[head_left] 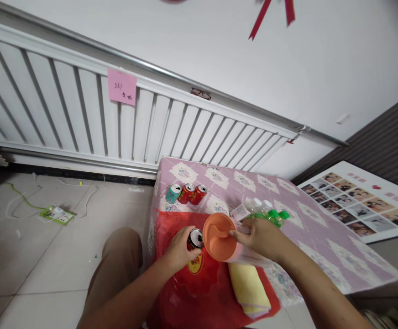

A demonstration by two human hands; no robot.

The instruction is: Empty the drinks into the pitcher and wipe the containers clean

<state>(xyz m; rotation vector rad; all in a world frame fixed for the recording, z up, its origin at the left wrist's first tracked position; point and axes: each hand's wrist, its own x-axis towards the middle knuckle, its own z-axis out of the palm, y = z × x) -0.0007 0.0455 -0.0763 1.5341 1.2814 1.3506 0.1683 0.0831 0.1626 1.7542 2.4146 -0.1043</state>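
Radiator point(82, 114) pink note point(121, 86) "361"; hands grip can point(195, 239), orange cup point(219, 237).

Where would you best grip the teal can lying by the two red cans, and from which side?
Grip the teal can across its round body, coming from above. It lies on its side on the table, top facing the camera, so the curved wall is uppermost. A red can lies right beside it, so one finger would probably go on the free left side, the other into the narrow space by the red can.
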